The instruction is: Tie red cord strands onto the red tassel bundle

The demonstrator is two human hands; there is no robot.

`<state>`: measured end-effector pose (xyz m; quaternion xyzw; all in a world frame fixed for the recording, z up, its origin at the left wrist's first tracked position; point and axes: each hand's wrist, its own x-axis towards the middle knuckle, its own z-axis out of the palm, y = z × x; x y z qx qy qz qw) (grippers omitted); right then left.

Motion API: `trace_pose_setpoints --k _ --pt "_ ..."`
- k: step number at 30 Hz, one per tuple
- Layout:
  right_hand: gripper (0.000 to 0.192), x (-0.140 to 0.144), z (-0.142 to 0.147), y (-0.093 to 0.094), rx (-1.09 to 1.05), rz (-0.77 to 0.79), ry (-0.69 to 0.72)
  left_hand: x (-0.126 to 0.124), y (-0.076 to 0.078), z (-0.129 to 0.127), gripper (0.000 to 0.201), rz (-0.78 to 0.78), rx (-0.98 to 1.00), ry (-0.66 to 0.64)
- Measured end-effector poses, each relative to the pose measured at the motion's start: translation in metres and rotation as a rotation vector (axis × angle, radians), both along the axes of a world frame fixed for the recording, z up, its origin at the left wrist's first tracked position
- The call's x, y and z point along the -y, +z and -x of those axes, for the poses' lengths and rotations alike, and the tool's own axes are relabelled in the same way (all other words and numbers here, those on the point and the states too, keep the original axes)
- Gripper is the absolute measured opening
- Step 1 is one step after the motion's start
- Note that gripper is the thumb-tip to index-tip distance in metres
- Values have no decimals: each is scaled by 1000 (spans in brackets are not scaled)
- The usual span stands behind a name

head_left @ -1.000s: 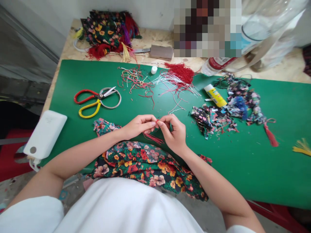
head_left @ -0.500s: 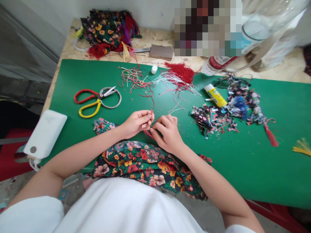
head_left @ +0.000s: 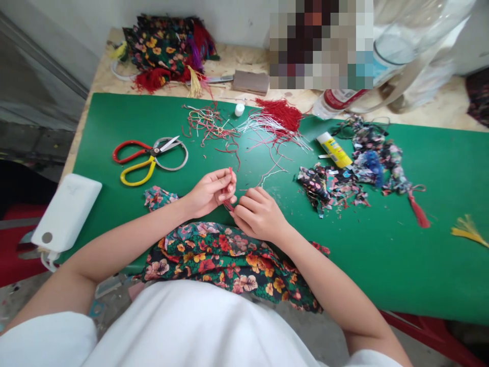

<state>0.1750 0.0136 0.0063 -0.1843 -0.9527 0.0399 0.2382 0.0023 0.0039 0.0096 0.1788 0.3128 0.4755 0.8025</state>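
Note:
My left hand [head_left: 210, 192] pinches a small bundle of red cords [head_left: 230, 172], whose top end sticks up above my fingers. My right hand [head_left: 259, 214] sits right beside it, fingers curled around the lower part of the same bundle, just over the green mat [head_left: 382, 244]. Both hands hover above a floral cloth [head_left: 229, 260] that lies at the mat's near edge and hangs toward my lap.
Red- and yellow-handled scissors [head_left: 147, 155] lie at the left, a white power bank [head_left: 66, 211] beyond the mat's left edge. Loose red and white cords [head_left: 267, 125], a yellow glue tube [head_left: 336, 150] and floral scraps [head_left: 344, 181] lie behind and right. A red tassel [head_left: 416, 209] lies at right.
My right hand has slid down and toward me along the cords, from fingertip contact at the top to a curled grip lower down. My left hand keeps its pinch.

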Motion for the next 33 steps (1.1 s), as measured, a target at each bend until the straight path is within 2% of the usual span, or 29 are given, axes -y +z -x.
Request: trace_pose_setpoints --k 4,9,11,16,21,26,30,33 --pt "27 0 -1 -1 27 5 63 0 1 0 16 -4 -22 -27" --pt "24 -6 -7 4 96 83 118 1 2 -1 19 -15 -72 -46" --pt "21 -12 -13 8 119 115 48 1 3 -1 21 -14 -83 -53" --pt "15 -30 -27 14 199 118 -249 1 2 0 20 -24 -92 -70" --pt "11 -36 -31 9 252 97 -254 1 2 -1 21 -28 -104 -68" --pt "16 -35 -28 6 279 70 -249 1 2 -1 20 -24 -95 -60" --pt "20 -33 -26 3 313 94 -283 1 2 -1 19 -27 -93 -58" --pt "20 -32 -24 1 256 148 -334 1 2 -2 21 -39 -105 -53"
